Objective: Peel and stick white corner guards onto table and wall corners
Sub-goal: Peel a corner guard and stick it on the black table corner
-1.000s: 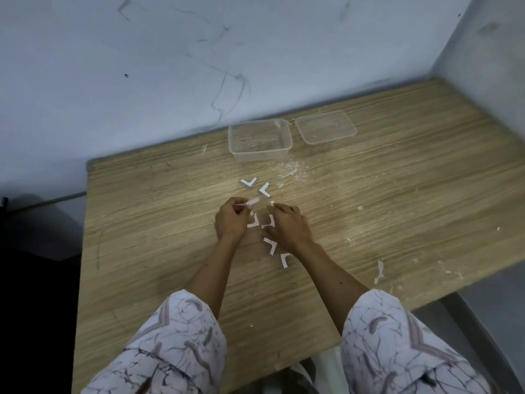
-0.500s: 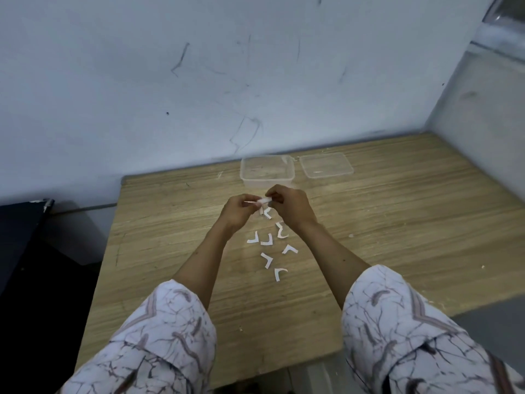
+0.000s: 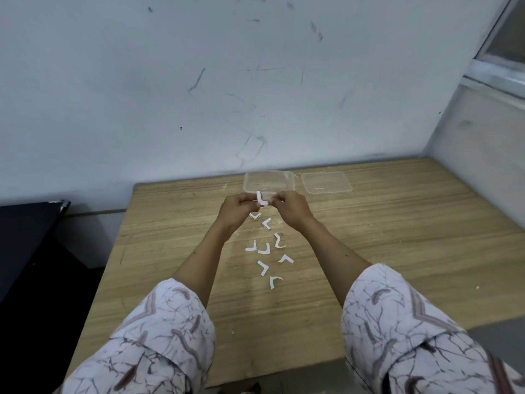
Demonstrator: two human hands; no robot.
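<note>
Above the table [image 3: 397,251], left hand [image 3: 238,207] and right hand [image 3: 289,209] pinch one corner guard [image 3: 260,198], fingertips hiding its ends.

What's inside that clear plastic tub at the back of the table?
The clear tub looks empty, with only faint smears on its floor. Its near wall is partly covered by the left hand, the right hand and the white corner guard they pinch. Its lid lies beside it.
</note>
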